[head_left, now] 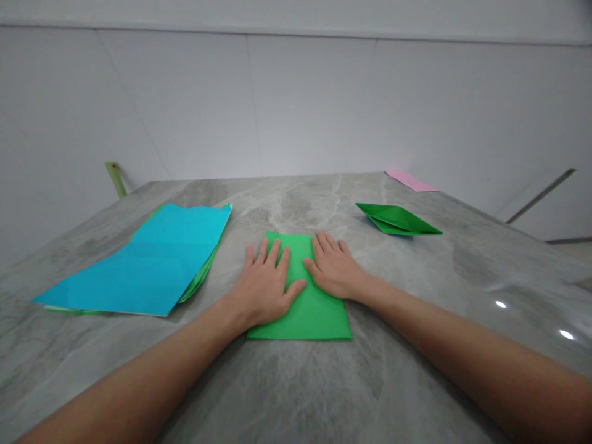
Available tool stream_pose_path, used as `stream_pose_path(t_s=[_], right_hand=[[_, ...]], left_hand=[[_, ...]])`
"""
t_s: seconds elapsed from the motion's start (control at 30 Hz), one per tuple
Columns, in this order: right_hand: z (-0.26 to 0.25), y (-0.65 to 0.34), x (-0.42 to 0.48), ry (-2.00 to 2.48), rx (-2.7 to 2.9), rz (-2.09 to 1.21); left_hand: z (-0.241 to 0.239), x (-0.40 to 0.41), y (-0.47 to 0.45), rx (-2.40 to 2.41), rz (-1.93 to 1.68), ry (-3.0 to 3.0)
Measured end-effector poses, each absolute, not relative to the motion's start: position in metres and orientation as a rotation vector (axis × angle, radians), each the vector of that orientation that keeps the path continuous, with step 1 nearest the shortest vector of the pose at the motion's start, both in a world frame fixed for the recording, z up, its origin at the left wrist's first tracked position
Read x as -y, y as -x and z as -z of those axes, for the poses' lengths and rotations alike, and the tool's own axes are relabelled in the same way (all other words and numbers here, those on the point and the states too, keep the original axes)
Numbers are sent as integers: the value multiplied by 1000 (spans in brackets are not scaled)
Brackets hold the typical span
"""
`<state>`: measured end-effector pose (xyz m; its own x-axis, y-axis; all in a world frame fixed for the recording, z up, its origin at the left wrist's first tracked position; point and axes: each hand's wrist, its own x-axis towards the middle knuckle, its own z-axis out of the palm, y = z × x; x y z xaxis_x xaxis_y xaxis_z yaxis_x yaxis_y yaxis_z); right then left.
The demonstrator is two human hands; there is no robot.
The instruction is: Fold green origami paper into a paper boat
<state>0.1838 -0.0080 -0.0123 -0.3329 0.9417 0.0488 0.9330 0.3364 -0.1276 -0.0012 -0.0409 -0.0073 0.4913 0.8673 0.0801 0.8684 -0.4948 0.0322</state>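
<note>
Left hand (263,287) and right hand (335,268) lie flat, apart, on one folded green sheet (319,314), with one blue paper stack (139,259) left of it, and one green paper boat (395,219) and one pink sheet (409,180) right of it.

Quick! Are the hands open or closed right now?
Left hand: open, lying flat on the folded green paper, not gripping it.
Right hand: open, lying flat on the same paper, not gripping it.

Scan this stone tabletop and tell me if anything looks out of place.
The paper stack on the left looks askew: the blue top sheet sits skewed, with green sheets poking out unevenly beneath it. A pink sheet also lies off by itself at the far right corner of the tabletop.
</note>
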Motion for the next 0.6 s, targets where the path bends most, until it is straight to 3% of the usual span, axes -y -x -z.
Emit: stream_pose_path(t_s=[0.13, 0.6], right_hand=[[15, -186, 8, 1685, 2509, -59], [10, -204, 19, 1607, 2643, -128]], left_hand=[[5, 45, -1, 1275, 78, 2922], [4, 42, 0, 1349, 68, 2967]])
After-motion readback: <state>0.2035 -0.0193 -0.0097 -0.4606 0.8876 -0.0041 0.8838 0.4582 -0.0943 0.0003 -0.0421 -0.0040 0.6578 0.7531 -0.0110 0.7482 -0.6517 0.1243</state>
